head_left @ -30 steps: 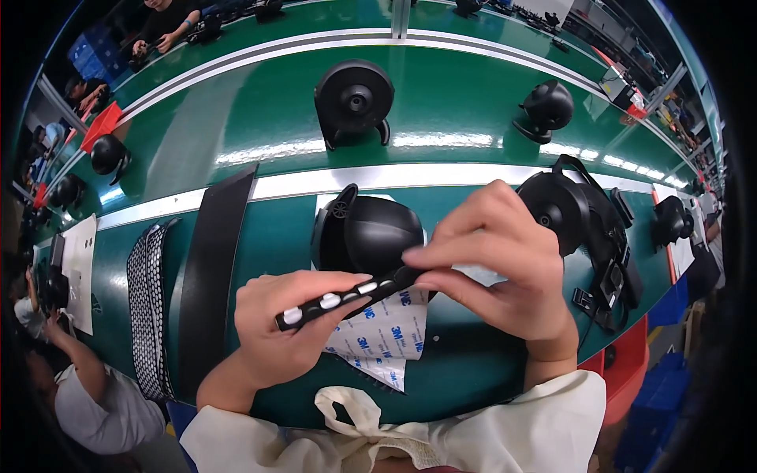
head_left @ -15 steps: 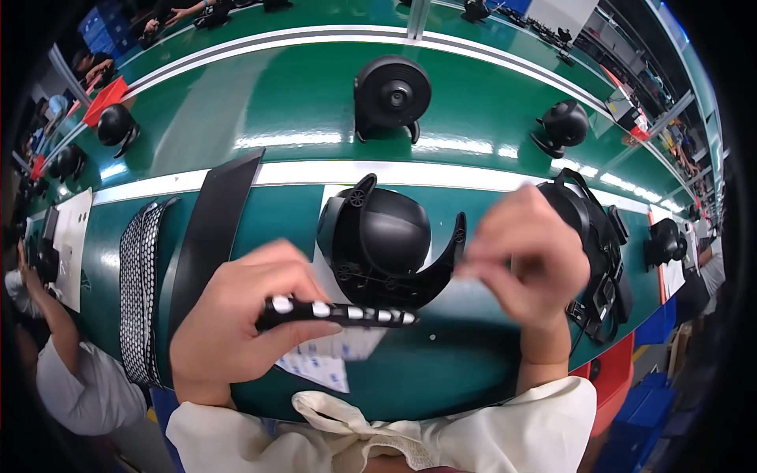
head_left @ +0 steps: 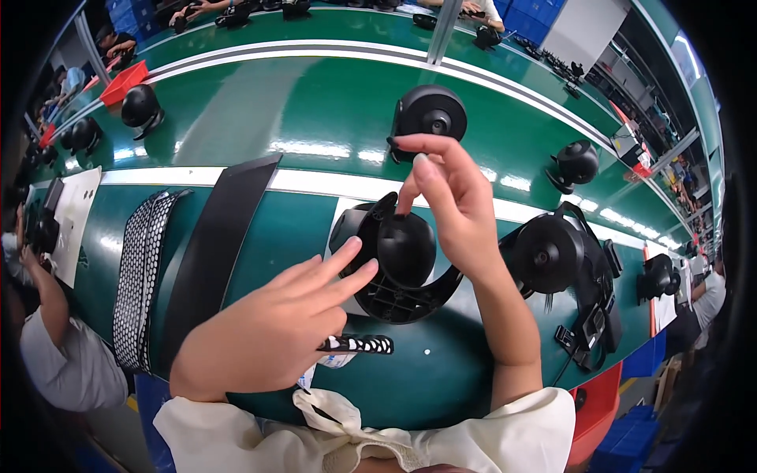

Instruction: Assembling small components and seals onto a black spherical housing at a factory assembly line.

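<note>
My left hand (head_left: 264, 335) keeps a short black strip with white spots (head_left: 367, 344) under its palm, mostly covered. Its two foremost fingers reach out to the black rounded housing (head_left: 410, 248), which has a curved, two-armed base (head_left: 406, 303). Above the housing, my right hand (head_left: 457, 201) carries a small black piece (head_left: 392, 143) on the tip of its stretched index finger. The thumb stands apart from that finger, and a bent finger comes down by the top of the housing. White backing paper with blue print (head_left: 339, 360) shows below the strip.
Left lie a long black panel (head_left: 217, 244) and a white-spotted sheet (head_left: 142, 276). Another round black unit (head_left: 544, 252) stands right, beside straps and cable parts (head_left: 595, 323). More units (head_left: 434, 118) sit beyond the white rail. A red bin (head_left: 599, 410) is at lower right.
My right hand has moved left and up over the housing. The left hand has turned palm down and stretched fingers to the housing. The head view has shifted slightly.
</note>
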`<state>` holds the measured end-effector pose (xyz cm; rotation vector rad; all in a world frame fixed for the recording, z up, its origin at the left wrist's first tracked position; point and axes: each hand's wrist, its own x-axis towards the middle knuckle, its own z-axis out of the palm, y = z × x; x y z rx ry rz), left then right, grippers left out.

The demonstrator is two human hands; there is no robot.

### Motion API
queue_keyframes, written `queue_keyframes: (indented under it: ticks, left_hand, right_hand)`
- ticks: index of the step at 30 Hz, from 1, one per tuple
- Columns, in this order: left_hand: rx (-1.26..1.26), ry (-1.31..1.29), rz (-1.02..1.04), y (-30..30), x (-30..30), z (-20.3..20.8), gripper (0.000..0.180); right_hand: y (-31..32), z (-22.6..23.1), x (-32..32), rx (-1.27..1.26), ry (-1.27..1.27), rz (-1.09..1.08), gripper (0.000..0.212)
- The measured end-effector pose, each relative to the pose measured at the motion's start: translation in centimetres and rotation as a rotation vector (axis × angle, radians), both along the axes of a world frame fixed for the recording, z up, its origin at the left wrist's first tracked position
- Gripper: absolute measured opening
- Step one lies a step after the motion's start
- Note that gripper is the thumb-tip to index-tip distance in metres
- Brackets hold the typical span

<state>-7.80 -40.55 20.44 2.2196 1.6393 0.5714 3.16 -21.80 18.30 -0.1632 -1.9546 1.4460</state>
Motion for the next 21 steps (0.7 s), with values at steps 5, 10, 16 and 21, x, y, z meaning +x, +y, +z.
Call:
queue_keyframes:
  ticks: [5, 10, 16, 21]
  left_hand:
    - [0.025, 0.023, 0.026, -0.1, 0.5, -0.2, 0.016]
    - [0.023, 0.01, 0.008, 0.0, -0.3, -0.4, 0.016]
    - [0.066, -0.004, -0.021, 0.6, -0.2, -0.7, 0.018]
    - [0.068, -0.03, -0.028, 0.7, -0.7, -1.1, 0.017]
  right_hand:
    - [0.0, -0.6, -0.2, 0.19, 0.057, -0.005, 0.031]
    - [0.6, 0.4, 0.2, 0.297, -0.039, -0.005, 0.041]
    - [1.3, -0.2, 0.5, 0.266, 0.029, 0.034, 0.035]
    - [1.0, -0.7, -0.2, 0.284, -0.015, 0.06, 0.036]
